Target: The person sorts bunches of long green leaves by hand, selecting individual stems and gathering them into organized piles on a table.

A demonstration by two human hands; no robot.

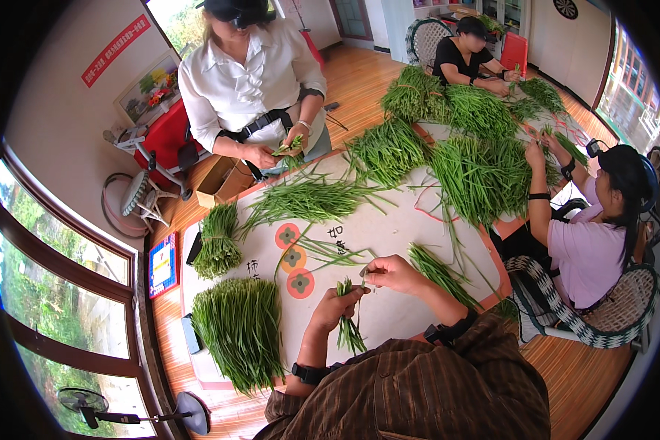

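My left hand (333, 308) is closed around a small bunch of green stalks (350, 330), which look like garlic chives. The bunch hangs below the fist, with its cut tops poking out above. Just to the right, the fingertips of my right hand (393, 275) pinch the end of a thin stalk beside the bunch. A loose pile of chives (440, 275) lies to the right of my forearm. On the left stands a large, dense stack of chives (239, 330). Behind it is a tied bundle (218, 242), and several loose stalks (330, 250) lie across the printed tablecloth (396, 225).
Across the table, a person in white (253, 82) handles stalks above a loose heap (313, 198). Two other people work at the right, by large chive bundles (478, 176). A woven chair (588, 308) stands at right, a fan (192, 412) at lower left, a cardboard box (225, 179) beyond the table.
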